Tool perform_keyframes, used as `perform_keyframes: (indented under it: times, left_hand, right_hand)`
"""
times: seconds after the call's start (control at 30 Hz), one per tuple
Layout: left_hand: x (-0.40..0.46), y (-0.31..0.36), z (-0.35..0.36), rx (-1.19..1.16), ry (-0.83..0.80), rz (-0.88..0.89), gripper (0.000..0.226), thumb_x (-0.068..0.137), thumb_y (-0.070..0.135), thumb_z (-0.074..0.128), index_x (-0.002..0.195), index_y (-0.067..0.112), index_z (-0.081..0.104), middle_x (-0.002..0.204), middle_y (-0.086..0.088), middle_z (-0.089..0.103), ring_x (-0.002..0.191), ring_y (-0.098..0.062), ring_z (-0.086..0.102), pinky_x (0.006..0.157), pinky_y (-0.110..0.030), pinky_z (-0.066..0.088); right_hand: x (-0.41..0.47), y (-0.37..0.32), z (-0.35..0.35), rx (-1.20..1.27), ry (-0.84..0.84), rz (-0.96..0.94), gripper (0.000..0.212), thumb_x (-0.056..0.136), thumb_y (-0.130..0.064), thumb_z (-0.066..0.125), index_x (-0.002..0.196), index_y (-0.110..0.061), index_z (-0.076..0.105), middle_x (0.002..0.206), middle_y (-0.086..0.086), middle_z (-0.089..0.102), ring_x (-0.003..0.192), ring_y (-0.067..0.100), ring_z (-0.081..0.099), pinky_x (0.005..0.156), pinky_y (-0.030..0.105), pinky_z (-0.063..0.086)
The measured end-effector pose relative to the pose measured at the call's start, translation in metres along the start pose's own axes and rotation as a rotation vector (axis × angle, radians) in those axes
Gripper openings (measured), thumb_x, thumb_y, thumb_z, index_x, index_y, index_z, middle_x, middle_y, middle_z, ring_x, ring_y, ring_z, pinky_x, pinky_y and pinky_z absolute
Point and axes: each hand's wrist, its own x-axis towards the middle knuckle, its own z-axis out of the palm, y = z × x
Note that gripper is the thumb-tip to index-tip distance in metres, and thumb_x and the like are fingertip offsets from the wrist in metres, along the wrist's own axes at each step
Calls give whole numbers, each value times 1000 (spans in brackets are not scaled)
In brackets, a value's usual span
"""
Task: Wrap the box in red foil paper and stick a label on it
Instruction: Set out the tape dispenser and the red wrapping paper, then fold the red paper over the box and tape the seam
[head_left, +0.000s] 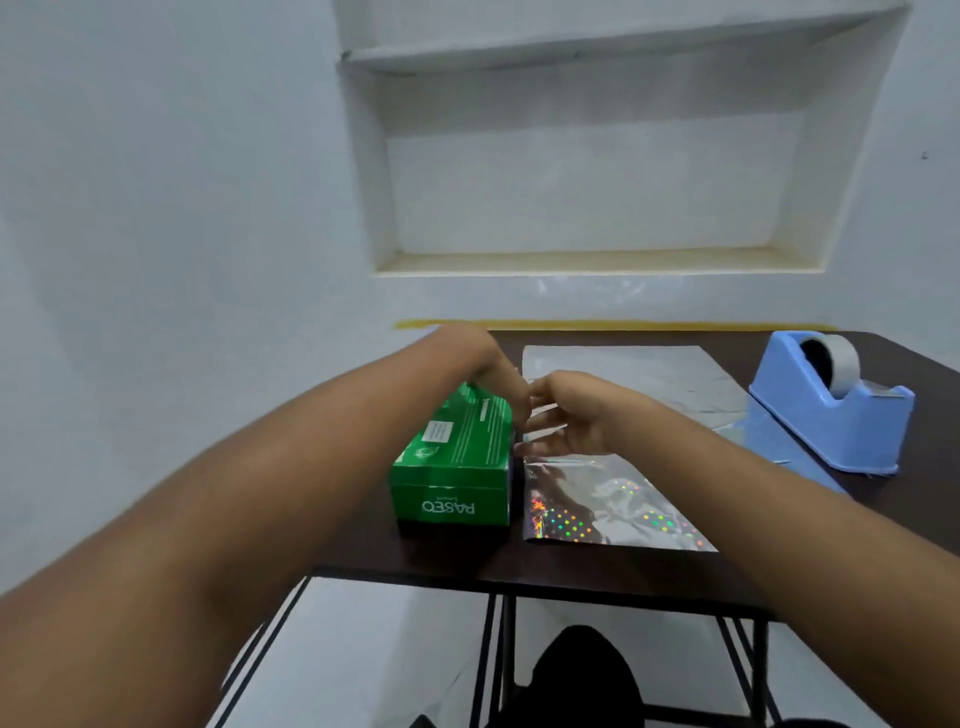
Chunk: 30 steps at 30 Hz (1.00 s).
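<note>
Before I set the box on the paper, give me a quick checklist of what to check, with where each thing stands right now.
1. Green box within reach: ok, it stands on the table with the left hand at its far end.
2. Grip on the box: cannot tell, the hands are blurred.
3. Foil sheet laid out beside the box: ok, on its right.
4. Foil colour red: not ok, the sheet looks silver with rainbow dots.
5. Tape dispenser ready: ok, loaded with a roll, at the table's right.
6. Label at hand: cannot tell, none in view.
</note>
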Motion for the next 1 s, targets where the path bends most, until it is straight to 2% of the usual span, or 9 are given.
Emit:
perform_keyframes:
  times: [0.07, 0.17, 0.23, 0.33, 0.43, 0.6, 0.73, 0.87, 1.0]
  left_hand:
    - [-15, -2, 5, -29, 61, -21, 75, 104, 48, 50, 163, 12, 21, 169, -14, 22, 152, -30, 29, 102, -30, 35]
    - [-13, -11, 9, -79, 199, -26, 78, 95, 57, 61, 157, 14, 38, 159, -13, 41, 142, -31, 45, 102, -34, 42]
    - [-17, -17, -1, -85, 351, -12, 84, 76, 65, 75, 141, 16, 55, 135, -12, 57, 118, -31, 59, 92, -36, 52]
    - [-23, -19, -23, -148, 505, 85, 95, 62, 61, 87, 136, 16, 49, 127, -11, 49, 106, -28, 55, 81, -36, 53]
    - [-21, -12, -38, -205, 572, 271, 97, 62, 51, 90, 141, 21, 43, 129, -6, 41, 110, -27, 54, 82, -37, 51]
    - [13, -6, -43, -175, 525, 350, 112, 58, 57, 93, 151, 38, 34, 139, -7, 45, 126, -30, 50, 100, -39, 48]
    - [44, 14, -40, -247, 459, 454, 110, 62, 48, 96, 155, 44, 35, 152, -1, 47, 130, -25, 51, 94, -30, 43]
    - [71, 40, -29, -303, 407, 547, 109, 61, 40, 98, 153, 47, 40, 151, 5, 46, 123, -17, 51, 93, -26, 43]
    - [96, 58, -19, -317, 358, 621, 119, 42, 55, 96, 149, 49, 45, 155, 13, 45, 140, -14, 45, 111, -33, 41]
  right_hand:
    - [3, -2, 2, 21, 18, -9, 37, 104, -19, 46, 135, 0, 54, 134, 23, 61, 90, 36, 71, 63, 45, 64]
    - [-3, -7, 0, 53, 18, 15, 47, 103, -33, 56, 140, -4, 48, 123, 22, 64, 84, 37, 72, 70, 43, 64]
    - [-7, -15, -9, 7, 75, -32, 52, 97, -44, 65, 137, -15, 51, 124, 13, 58, 94, 36, 69, 80, 44, 61]
    - [-16, -29, -33, -62, 189, -130, 49, 88, -54, 71, 125, -25, 58, 136, 4, 48, 116, 41, 61, 87, 50, 58]
    - [-26, -36, -58, 128, 181, -157, 42, 88, -45, 75, 116, -15, 67, 111, 12, 69, 95, 37, 74, 86, 51, 61]
    - [-30, -29, -87, 228, 337, -211, 25, 93, -39, 72, 103, -17, 67, 92, 10, 72, 82, 27, 72, 73, 47, 63]
    - [-29, -14, -120, 240, 470, -176, 28, 95, -41, 68, 108, -16, 63, 100, 10, 71, 83, 26, 72, 64, 45, 64]
    - [-23, 5, -152, 30, 639, -99, 60, 81, -58, 73, 125, -18, 62, 122, 6, 66, 105, 29, 67, 77, 43, 60]
    - [-17, 22, -174, -128, 727, -76, 76, 71, -62, 76, 127, -12, 62, 121, 5, 66, 106, 25, 65, 81, 37, 56]
